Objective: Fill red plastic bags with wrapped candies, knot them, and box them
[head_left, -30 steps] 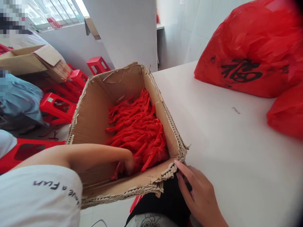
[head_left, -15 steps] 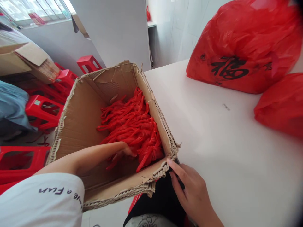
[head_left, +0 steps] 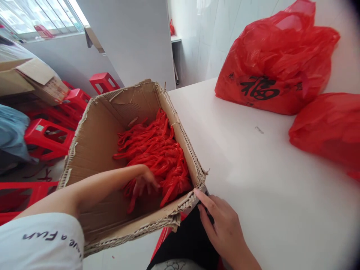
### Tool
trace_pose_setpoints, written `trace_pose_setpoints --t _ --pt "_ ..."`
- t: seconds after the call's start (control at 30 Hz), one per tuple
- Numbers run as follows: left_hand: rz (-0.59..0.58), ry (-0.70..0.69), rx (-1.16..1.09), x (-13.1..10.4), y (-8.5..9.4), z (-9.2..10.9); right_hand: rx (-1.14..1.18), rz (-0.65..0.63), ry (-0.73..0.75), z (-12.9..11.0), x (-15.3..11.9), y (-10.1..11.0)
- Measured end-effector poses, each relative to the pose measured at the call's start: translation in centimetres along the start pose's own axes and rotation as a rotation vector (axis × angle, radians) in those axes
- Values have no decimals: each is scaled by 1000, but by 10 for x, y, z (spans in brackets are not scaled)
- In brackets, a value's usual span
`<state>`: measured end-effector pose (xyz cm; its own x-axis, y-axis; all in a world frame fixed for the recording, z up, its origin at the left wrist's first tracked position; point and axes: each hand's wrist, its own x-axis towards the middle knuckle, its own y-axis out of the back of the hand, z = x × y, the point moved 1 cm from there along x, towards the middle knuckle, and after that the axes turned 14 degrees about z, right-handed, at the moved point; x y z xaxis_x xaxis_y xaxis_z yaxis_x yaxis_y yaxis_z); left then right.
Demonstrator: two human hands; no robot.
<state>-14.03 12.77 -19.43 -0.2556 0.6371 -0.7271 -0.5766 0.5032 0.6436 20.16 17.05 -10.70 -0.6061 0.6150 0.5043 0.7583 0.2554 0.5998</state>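
An open cardboard box [head_left: 92,150] with rough, torn edges stands tilted at the table's left side. Inside, knotted red plastic bags [head_left: 157,150] lie packed in rows along its right side. My left hand [head_left: 144,182] reaches into the box, close to the nearest bags, its fingers apart and nothing visibly held. With the index fingertip, my right hand [head_left: 221,221] touches the box's near right corner; its other fingers are loosely bent, partly hidden, and hold nothing that I can see.
On the white table [head_left: 242,168] stands a large red plastic bag [head_left: 270,67] with black lettering, and another red bag [head_left: 326,131] sits nearer on the right. Red stools [head_left: 50,138] and an open carton [head_left: 36,77] are at the left. A grey panel [head_left: 132,41] rises behind.
My left hand has drawn back slightly from the bags, and its spread fingers show now. My right hand remains at the box corner. The view has shifted a little.
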Motion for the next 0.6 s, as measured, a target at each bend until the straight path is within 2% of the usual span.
trace_pose_setpoints --t 0.07,0.13,0.2,0.23,0.3,0.37,0.47,0.53,0.6 --pt "156 60 -12 5 38 -1 -7 0 5 -1 0 1" --pt "395 129 -22 12 73 -2 -17 9 13 -2 0 1" --pt "667 211 -19 18 90 -4 -21 15 16 -3 0 1" --pt "789 256 -15 21 91 -5 -20 16 15 -3 0 1" --pt "954 329 -22 25 77 -11 -14 12 8 -3 0 1" --pt "1003 369 -54 29 53 -19 -11 7 4 -3 0 0" --pt "998 381 -120 34 23 -33 -2 10 5 -2 0 -1" --pt "1035 366 -157 35 20 -38 6 10 6 -1 0 -1" --pt "1123 348 -192 33 36 -38 8 6 5 -1 0 -2"
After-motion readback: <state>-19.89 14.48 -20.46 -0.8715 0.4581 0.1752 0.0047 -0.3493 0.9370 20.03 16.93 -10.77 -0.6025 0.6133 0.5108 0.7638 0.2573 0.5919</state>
